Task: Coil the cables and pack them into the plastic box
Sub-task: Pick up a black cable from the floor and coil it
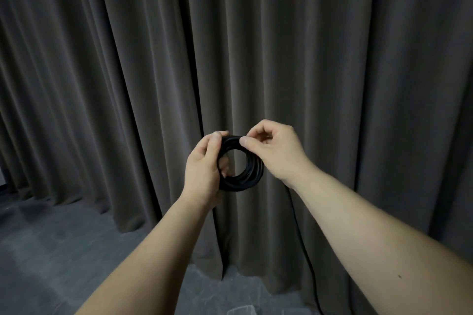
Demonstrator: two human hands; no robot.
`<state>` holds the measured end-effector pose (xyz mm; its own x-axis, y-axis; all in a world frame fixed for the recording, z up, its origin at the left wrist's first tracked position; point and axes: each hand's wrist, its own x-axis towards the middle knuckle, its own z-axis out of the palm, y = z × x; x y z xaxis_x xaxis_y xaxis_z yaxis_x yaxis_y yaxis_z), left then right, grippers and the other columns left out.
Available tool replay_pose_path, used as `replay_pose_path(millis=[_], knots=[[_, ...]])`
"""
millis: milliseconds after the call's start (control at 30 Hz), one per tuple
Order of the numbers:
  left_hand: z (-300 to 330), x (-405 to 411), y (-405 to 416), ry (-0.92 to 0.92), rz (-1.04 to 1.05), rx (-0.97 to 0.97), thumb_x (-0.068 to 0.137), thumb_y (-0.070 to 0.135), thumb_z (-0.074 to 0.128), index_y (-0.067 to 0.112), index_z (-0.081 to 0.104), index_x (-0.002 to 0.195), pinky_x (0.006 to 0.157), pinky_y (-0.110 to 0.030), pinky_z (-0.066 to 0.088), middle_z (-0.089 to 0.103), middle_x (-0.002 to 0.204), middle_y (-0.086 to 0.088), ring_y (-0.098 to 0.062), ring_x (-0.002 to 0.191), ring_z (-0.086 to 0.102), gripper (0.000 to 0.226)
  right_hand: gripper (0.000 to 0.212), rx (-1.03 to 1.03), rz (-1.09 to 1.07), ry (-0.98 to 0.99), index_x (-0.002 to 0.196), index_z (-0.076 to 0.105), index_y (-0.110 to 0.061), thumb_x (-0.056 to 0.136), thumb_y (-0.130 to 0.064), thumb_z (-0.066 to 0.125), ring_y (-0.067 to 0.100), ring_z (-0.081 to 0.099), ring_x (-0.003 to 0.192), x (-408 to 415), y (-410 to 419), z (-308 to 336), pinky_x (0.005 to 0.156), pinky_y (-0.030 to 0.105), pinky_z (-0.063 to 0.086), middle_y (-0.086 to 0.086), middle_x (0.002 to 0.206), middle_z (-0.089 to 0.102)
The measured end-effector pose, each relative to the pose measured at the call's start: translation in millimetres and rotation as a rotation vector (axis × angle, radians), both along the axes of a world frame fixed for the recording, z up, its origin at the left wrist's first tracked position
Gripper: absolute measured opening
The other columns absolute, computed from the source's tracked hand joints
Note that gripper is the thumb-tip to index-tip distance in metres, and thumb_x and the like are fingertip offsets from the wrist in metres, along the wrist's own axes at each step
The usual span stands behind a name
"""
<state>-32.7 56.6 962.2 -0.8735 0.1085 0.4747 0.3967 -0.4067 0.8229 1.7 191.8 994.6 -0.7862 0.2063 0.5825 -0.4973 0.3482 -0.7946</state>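
Dark pleated curtain (256, 46) is hanging behind. Left hand (204, 169) is gripping the coiled black cable (243, 176) in mid-air; right hand (273, 153) is pinching its top. Light, springy loops likely loosen unless held across all turns.

I have a single view, from the camera on the person's head. It faces forward and slightly down at a dark curtain (256, 46), with grey floor (51, 250) from 6 to 9 o'clock. Both forearms reach in from the bottom edge, close to the lens.
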Motion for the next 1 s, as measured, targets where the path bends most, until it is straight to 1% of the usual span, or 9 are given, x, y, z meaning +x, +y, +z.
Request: replay_pose_path(millis=[167,333,400,500,600,733,867,933,1000], knots=[[0.7,0.8,-1.3,0.067,0.014,-0.120,0.069,0.033,0.073,0.016,0.064,0.107,0.053,-0.030,0.037,0.046,0.050,0.004,-0.013,0.044,0.038,0.043,0.019,-0.029,-0.088,0.026,0.062,0.065,-0.018,0.074,-0.018,0.079,0.002,0.053,0.055,0.9,-2.6,3.9,0.060,0.022,0.045,-0.009,0.056,0.060],[2.6,1.2,-1.0,0.050,0.042,-0.140,0.074,0.011,0.057,0.014,0.063,0.110,0.054,-0.030,0.037,0.047,0.050,0.001,-0.015,0.044,0.039,0.036,0.018,-0.034,-0.075,0.039,0.066,0.063,-0.014,0.072,-0.015,0.080,0.005,0.050,0.055,1.1,1.5,8.9,0.056,0.020,0.043,-0.004,0.060,0.058],[5.5,3.4,0.1,0.025,0.023,-0.081,0.078,0.008,0.057,0.011,0.062,0.111,0.052,-0.028,0.036,0.043,0.048,0.001,-0.013,0.043,0.036,0.033,0.014,-0.074,0.024,0.021,0.069,0.065,-0.014,0.076,-0.007,0.075,0.006,0.051,0.057,2.4,6.6,9.5,0.058,0.019,0.044,-0.003,0.063,0.060],[10.1,5.1,-0.1,-0.032,-0.014,0.031,0.094,0.003,0.054,0.008,0.060,0.111,0.045,-0.024,0.035,0.037,0.046,0.003,-0.009,0.040,0.032,0.019,0.026,-0.133,0.131,-0.015,0.071,0.067,-0.012,0.079,0.011,0.061,0.011,0.052,0.056,2.9,15.6,12.1,0.059,0.020,0.047,0.003,0.066,0.061],[12.4,3.9,1.1,-0.039,-0.022,0.061,0.098,0.008,0.051,0.008,0.061,0.110,0.044,-0.022,0.035,0.035,0.048,0.003,-0.009,0.040,0.030,0.016,0.029,-0.098,0.071,0.027,0.071,0.068,-0.016,0.079,0.011,0.060,0.013,0.055,0.062,-2.6,17.6,10.6,0.064,0.023,0.049,0.007,0.071,0.064],[9.2,2.2,4.8,-0.030,0.029,0.066,0.098,0.010,0.052,0.010,0.062,0.108,0.045,-0.023,0.036,0.037,0.047,0.003,-0.010,0.041,0.032,0.014,0.031,-0.012,-0.049,0.066,0.071,0.068,-0.025,0.081,0.003,0.060,0.005,0.059,0.065,-8.3,12.7,2.8,0.066,0.018,0.048,-0.005,0.071,0.067],[5.9,-3.8,5.3,-0.025,0.060,0.128,0.095,0.012,0.057,0.012,0.064,0.104,0.047,-0.023,0.037,0.038,0.050,0.003,-0.010,0.043,0.034,0.011,0.030,-0.026,0.007,0.060,0.095,0.066,-0.025,0.089,0.002,0.052,0.000,0.062,0.078,-6.9,6.7,-12.5,0.075,0.016,0.050,-0.012,0.087,0.067],[9.5,-8.4,2.9,-0.031,0.105,0.182,0.095,0.012,0.057,0.012,0.064,0.102,0.048,-0.025,0.036,0.039,0.050,0.004,-0.009,0.043,0.035,0.010,0.030,-0.130,0.138,-0.049,0.109,0.056,-0.025,0.093,-0.001,0.050,0.008,0.061,0.072,-7.5,5.0,-25.2,0.067,0.027,0.050,-0.006,0.087,0.064],[14.9,-12.0,-0.4,-0.051,0.185,0.238,0.097,0.011,0.054,0.011,0.063,0.103,0.049,-0.026,0.034,0.040,0.049,0.005,-0.009,0.043,0.036,0.010,0.031,-0.149,0.223,-0.191,0.111,0.047,-0.023,0.092,0.000,0.051,0.015,0.058,0.061,-6.9,7.8,-37.8,0.057,0.029,0.047,0.005,0.083,0.060]])
